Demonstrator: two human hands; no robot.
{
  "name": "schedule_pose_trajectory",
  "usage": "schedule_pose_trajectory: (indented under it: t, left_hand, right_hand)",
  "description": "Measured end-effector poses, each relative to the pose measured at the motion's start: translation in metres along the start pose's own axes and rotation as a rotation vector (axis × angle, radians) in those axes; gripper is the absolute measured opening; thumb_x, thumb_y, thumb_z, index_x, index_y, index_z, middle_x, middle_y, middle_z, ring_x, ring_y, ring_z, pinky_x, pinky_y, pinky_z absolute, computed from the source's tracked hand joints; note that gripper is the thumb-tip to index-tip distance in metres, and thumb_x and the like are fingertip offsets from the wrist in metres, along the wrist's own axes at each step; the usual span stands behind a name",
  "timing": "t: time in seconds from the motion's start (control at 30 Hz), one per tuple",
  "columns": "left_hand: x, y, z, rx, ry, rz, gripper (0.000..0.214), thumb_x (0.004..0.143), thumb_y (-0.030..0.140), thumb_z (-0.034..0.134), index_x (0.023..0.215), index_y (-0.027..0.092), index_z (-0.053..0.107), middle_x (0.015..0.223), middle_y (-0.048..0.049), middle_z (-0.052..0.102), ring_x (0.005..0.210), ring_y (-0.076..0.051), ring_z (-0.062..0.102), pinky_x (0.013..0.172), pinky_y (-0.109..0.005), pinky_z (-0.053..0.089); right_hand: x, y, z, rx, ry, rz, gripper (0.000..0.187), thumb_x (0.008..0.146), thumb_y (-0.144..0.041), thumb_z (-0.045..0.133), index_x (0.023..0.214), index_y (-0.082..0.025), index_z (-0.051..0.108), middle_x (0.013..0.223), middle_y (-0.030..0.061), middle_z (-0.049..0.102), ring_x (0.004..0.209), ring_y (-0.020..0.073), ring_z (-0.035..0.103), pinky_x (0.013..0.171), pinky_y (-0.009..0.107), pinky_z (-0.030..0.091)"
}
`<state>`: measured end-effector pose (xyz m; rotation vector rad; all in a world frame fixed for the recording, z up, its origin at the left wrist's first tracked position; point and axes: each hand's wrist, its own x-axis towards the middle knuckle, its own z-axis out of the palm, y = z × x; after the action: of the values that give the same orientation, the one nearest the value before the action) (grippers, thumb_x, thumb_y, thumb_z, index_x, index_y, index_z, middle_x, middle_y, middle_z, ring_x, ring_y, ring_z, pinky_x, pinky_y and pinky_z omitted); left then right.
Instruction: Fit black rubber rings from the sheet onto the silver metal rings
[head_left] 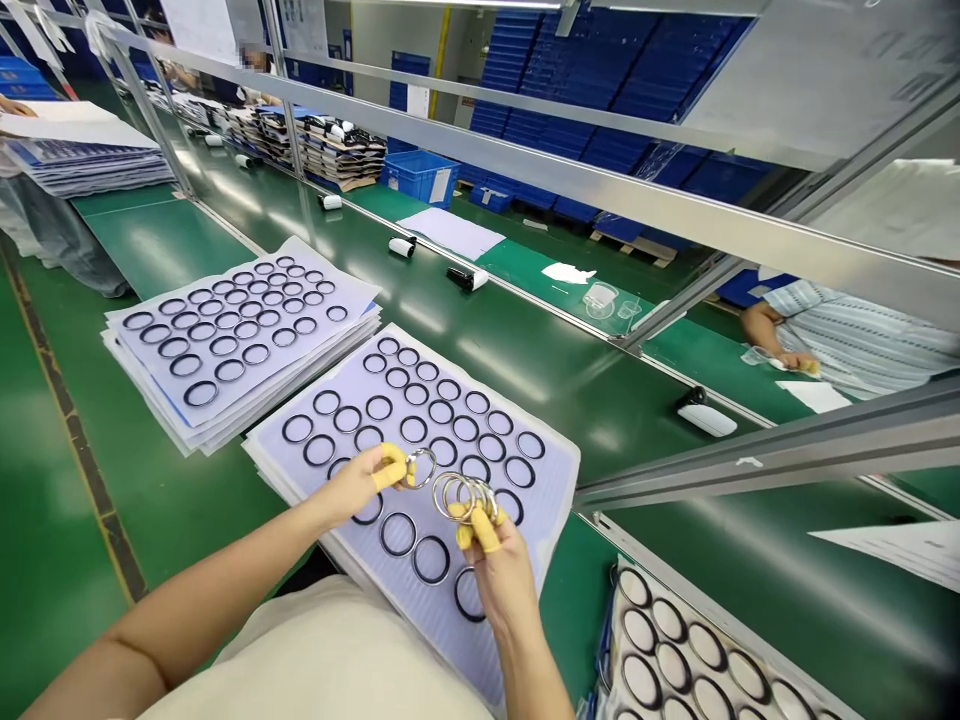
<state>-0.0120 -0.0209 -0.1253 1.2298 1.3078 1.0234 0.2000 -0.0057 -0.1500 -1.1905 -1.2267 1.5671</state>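
My left hand (pixel 358 484), with yellow finger cots, pinches a silver metal ring (pixel 421 467) just above a lavender sheet (pixel 525 530) in a white-edged tray. My right hand (pixel 499 572), also wearing yellow cots, grips several silver metal rings (pixel 463 497) in a loose overlapping bunch. Rows of black rings (pixel 397 534) lie on the sheet below both hands. To the left, a second stack of sheets (pixel 352 300) carries similar black rings.
Both stacks rest on a green conveyor belt (pixel 525 370) beneath a metal rail (pixel 750 470). A tray of white-centred rings (pixel 675 650) sits at lower right. A co-worker's striped sleeve (pixel 855 340) is across the belt. Another person (pixel 45 220) stands at left by stacked sheets.
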Motion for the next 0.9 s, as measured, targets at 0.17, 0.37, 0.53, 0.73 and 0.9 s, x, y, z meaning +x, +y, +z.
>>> schedule_pose_trajectory:
  t: [0.17, 0.37, 0.53, 0.73, 0.9]
  left_hand:
    - [-0.026, 0.035, -0.001, -0.591, -0.117, -0.083, 0.026, 0.087, 0.04, 0.063, 0.085, 0.015, 0.059, 0.086, -0.0051, 0.062, 0.073, -0.012, 0.058, 0.066, -0.023, 0.048]
    - [-0.04, 0.054, 0.003, -0.9, -0.26, -0.164, 0.02, 0.083, 0.031, 0.072, 0.088, 0.012, 0.069, 0.08, -0.0045, 0.065, 0.07, -0.01, 0.06, 0.066, -0.019, 0.049]
    - [-0.045, 0.059, 0.006, -0.906, -0.3, -0.188, 0.023, 0.081, 0.033, 0.074, 0.089, 0.012, 0.07, 0.083, -0.0051, 0.065, 0.071, -0.01, 0.062, 0.065, -0.017, 0.049]
    - [-0.049, 0.06, 0.008, -0.933, -0.314, -0.21, 0.024, 0.079, 0.034, 0.075, 0.086, 0.012, 0.068, 0.084, -0.006, 0.067, 0.072, -0.011, 0.064, 0.062, -0.018, 0.049]
    - [-0.051, 0.059, 0.008, -0.97, -0.327, -0.229, 0.026, 0.078, 0.035, 0.076, 0.086, 0.011, 0.069, 0.082, -0.0063, 0.068, 0.069, -0.011, 0.065, 0.06, -0.018, 0.049]
  right_hand:
    - [-0.037, -0.036, -0.002, 0.324, 0.016, 0.143, 0.037, 0.076, -0.057, 0.069, 0.082, -0.021, 0.06, 0.065, -0.0005, 0.064, 0.042, 0.0076, 0.039, 0.039, 0.02, 0.03]
    - [-0.055, -0.052, 0.006, 0.679, 0.032, 0.259, 0.032, 0.064, -0.043, 0.085, 0.08, -0.021, 0.068, 0.064, 0.0004, 0.068, 0.043, 0.0073, 0.042, 0.039, 0.019, 0.033]
    - [-0.061, -0.049, 0.005, 0.692, 0.026, 0.245, 0.025, 0.07, -0.043, 0.082, 0.078, -0.023, 0.069, 0.061, -0.0011, 0.066, 0.043, 0.0077, 0.04, 0.04, 0.02, 0.033]
    - [-0.06, -0.049, 0.006, 0.677, 0.003, 0.242, 0.025, 0.07, -0.047, 0.08, 0.073, -0.024, 0.071, 0.063, 0.0002, 0.066, 0.044, 0.0079, 0.039, 0.042, 0.023, 0.035]
    - [-0.063, -0.043, 0.006, 0.678, -0.101, 0.25, 0.027, 0.072, -0.048, 0.078, 0.089, -0.027, 0.073, 0.071, 0.0025, 0.067, 0.047, 0.01, 0.045, 0.045, 0.026, 0.037]
